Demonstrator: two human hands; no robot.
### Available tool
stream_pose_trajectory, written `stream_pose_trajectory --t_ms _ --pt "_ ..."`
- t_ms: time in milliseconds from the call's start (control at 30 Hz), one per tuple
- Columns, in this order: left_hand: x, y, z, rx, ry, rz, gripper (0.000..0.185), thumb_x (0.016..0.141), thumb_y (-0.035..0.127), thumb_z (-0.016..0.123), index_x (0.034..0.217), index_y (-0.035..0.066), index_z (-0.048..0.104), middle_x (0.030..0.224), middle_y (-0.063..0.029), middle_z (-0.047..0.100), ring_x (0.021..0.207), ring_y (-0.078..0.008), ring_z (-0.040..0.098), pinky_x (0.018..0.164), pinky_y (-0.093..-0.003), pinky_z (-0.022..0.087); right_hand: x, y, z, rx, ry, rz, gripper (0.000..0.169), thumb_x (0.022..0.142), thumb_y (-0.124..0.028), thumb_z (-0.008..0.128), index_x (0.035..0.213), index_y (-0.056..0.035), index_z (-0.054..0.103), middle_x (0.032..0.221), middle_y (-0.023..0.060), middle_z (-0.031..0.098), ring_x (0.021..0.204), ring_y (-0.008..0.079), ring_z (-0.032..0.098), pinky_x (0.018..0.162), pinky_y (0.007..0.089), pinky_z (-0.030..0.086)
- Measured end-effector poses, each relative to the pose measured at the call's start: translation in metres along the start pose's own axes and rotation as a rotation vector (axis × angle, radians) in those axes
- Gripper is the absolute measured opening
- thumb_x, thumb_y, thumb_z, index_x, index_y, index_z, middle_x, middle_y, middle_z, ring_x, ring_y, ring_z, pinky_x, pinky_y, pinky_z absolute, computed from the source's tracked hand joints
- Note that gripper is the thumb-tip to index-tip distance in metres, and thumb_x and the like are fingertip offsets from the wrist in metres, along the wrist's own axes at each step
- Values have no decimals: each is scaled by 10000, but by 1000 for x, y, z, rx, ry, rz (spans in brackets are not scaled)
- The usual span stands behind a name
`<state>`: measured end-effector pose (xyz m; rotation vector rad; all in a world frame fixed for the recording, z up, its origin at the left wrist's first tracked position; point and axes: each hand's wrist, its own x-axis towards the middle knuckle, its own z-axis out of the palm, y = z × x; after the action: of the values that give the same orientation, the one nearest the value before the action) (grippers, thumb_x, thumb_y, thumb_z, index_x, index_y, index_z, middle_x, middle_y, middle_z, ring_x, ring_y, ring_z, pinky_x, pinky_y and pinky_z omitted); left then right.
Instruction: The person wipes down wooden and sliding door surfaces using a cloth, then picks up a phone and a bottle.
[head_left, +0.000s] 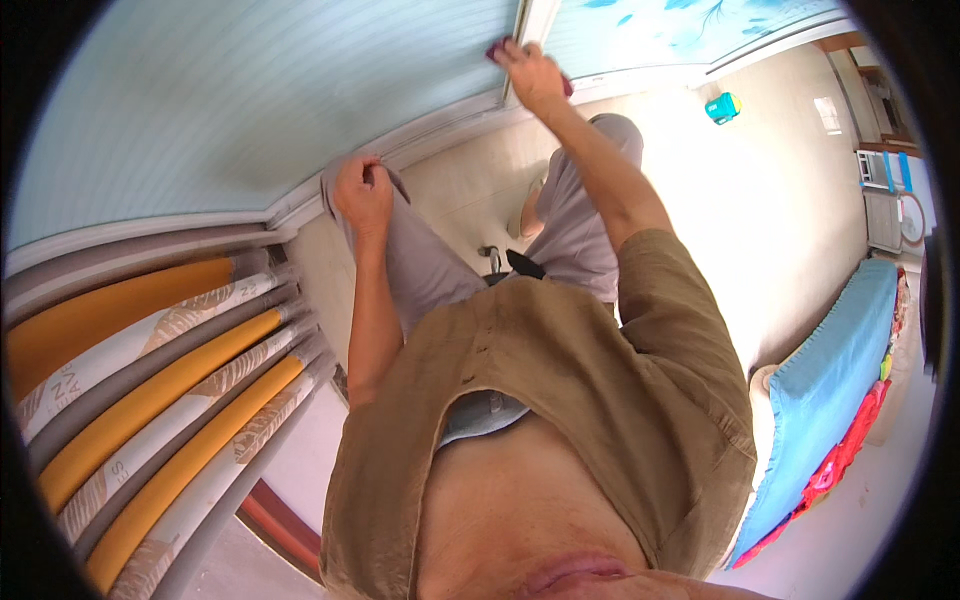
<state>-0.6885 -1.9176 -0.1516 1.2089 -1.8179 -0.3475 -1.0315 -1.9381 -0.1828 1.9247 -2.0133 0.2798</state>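
Observation:
My right hand (534, 75) presses a dark red cloth (498, 49) against the white frame post (537, 22) between two door panels. Part of the cloth shows on both sides of the hand. The panel to the left (300, 97) is pale blue with fine ribs; the one to the right (667, 30) has blue leaf patterns. My left hand (365, 195) rests on my left knee, fingers curled, close to the lower rail of the door frame (442, 127). No object shows in it.
A teal container (723, 109) is on the pale tiled floor (697, 202). Yellow, grey and patterned curtain folds (157, 375) hang at the left. A blue cloth cover (825, 375) lies over furniture at the right, beside red fabric (847, 450). My legs are spread before the door.

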Motion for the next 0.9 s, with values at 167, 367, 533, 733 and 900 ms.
stream_pose_trajectory --t_ms 167,367,533,733,900 --pt "-10 26 20 58 -39 -12 72 792 63 633 815 43 699 807 -105 680 754 -291 653 694 -395 508 -35 28 7 882 -398 308 316 869 -238 687 1149 -98 730 1028 178 731 948 319 691 870 395 528" --pt "-13 30 19 100 -79 -72 101 790 52 634 854 44 712 799 -111 677 775 -303 644 708 -408 502 -5 74 -132 1265 284 757 246 896 -164 695 1074 5 709 985 105 730 885 156 662 798 308 529" --pt "-20 64 41 89 -76 93 69 777 44 655 830 44 699 819 -122 682 797 -311 630 714 -412 498 62 123 -273 1441 824 375 206 949 -68 657 1148 -16 667 1063 70 684 907 124 604 785 266 491" --pt "-17 79 41 -60 -78 205 63 775 27 658 829 48 685 839 -113 682 808 -312 626 729 -412 502 177 105 -381 697 1182 -130 415 963 -140 583 1372 -72 580 1331 245 572 1116 434 538 996 437 433" --pt "-18 69 51 -40 -39 215 87 774 -3 651 844 38 681 831 -114 679 796 -304 618 728 -399 498 177 60 -322 504 1207 41 404 911 -139 658 1314 -140 655 1337 276 536 1154 436 505 1016 482 388"
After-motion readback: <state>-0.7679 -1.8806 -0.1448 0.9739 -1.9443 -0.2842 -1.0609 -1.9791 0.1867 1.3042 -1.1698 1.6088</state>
